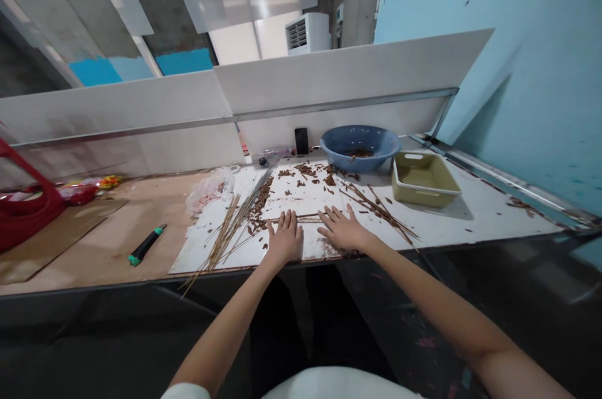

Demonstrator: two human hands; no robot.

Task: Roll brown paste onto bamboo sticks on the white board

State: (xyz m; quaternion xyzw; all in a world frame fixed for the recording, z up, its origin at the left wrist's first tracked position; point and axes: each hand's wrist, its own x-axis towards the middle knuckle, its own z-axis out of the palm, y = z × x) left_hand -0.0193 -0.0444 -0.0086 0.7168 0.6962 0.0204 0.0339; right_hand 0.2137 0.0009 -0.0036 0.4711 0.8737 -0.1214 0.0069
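My left hand (285, 239) lies flat, fingers stretched forward, over the left part of a few thin sticks (309, 218) on the white board. To its right, my right hand (347, 231) rests flat with fingers spread on the other end of these sticks. Left of my left hand is a bundle of long thin sticks (229, 228), some reaching past the table edge. Brown broken pieces (260, 203) are heaped beside that bundle. Another group of brown sticks (383, 211) lies right of my right hand.
A blue basin (360, 164) with brown bits inside and an olive plastic bin (423, 197) stand at the back right. A phone (301, 141) leans against the back panel. Leftward are a clear plastic bag (211, 191), a green-black cutter (147, 244) and a red plastic object (32, 198).
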